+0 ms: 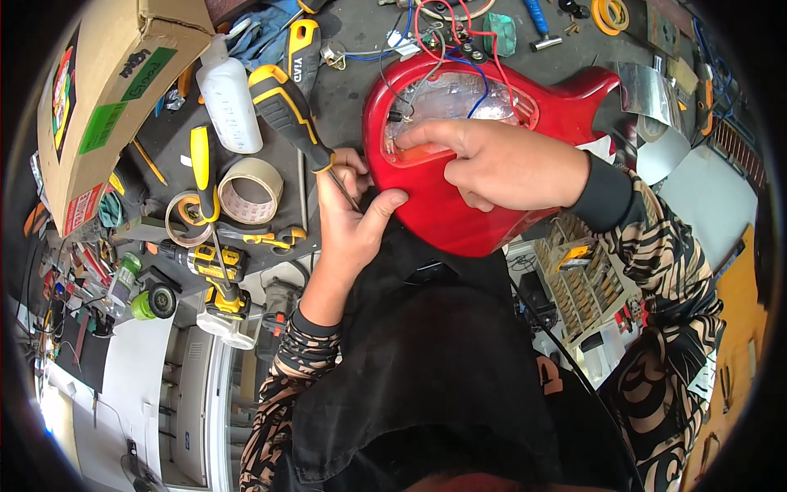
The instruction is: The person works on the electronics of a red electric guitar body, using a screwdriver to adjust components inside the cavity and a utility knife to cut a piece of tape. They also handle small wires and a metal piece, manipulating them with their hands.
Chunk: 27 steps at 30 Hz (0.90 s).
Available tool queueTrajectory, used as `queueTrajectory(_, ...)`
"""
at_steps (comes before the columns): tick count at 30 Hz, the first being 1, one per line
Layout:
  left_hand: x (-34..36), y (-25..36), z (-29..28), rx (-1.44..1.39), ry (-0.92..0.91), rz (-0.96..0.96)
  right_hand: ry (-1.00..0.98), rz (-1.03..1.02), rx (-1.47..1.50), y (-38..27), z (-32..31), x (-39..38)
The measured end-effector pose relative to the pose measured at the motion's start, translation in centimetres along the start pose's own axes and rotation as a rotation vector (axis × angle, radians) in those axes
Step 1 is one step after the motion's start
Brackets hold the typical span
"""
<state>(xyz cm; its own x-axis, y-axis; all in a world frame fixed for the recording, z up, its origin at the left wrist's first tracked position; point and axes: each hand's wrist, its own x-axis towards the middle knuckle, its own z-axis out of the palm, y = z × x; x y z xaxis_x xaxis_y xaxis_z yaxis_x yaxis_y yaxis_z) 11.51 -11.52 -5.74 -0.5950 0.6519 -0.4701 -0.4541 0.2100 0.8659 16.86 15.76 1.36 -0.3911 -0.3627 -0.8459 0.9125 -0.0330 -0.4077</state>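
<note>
1. Red electric guitar body (447,220) lay cavity-side up at the near edge of the grey workbench (346,115), its lower curve reaching toward the person's black apron (410,344); that overhang probably let the hands get around its rim.
2. Left hand (352,225) was closed around a yellow-and-black screwdriver (283,102), handle pointing away and shaft lying across the hand. Its thumb met the body's edge, seemingly steadying it without the tool being put down.
3. Right hand (520,164) held nothing that showed: the index finger stretched into the foil-lined cavity (451,92) toward its left end, the others curled, perhaps to keep clear of the rim.
4. Red wires (500,61) and a blue wire (481,97) trailed over the far rim, an arrangement that likely left the near part reachable.
5. Part of the cavity was hidden by the right hand; whether the index fingertip touched the foil could not be told. Some left fingers were partly covered, and the screwdriver's tip was hard to make out.
</note>
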Motion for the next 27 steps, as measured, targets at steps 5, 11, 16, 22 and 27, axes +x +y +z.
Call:
queueTrajectory(5, 0.2, 0.0, -0.4, -0.050, -0.021, -0.014, 0.105, -0.034, 0.176, 0.8, 0.6, -1.1)
queueTrajectory(11, 0.3, 0.5, -0.2, -0.047, -0.024, -0.029, 0.028, -0.048, 0.117, 0.6, 0.8, 0.2)
queueTrajectory(16, 0.3, 0.2, -0.3, -0.014, 0.005, -0.016, 0.076, -0.102, 0.114, 1.1, 1.0, 0.5)
queueTrajectory(22, 0.3, 2.4, -2.3, 0.299, 0.087, 0.181, 0.754, -0.442, -0.247, 4.8, 4.7, -2.0)
queueTrajectory(27, 3.2, 8.3, -3.1, -0.084, 0.067, 0.423, 1.068, -0.650, -0.720, 7.4, 5.5, -1.5)
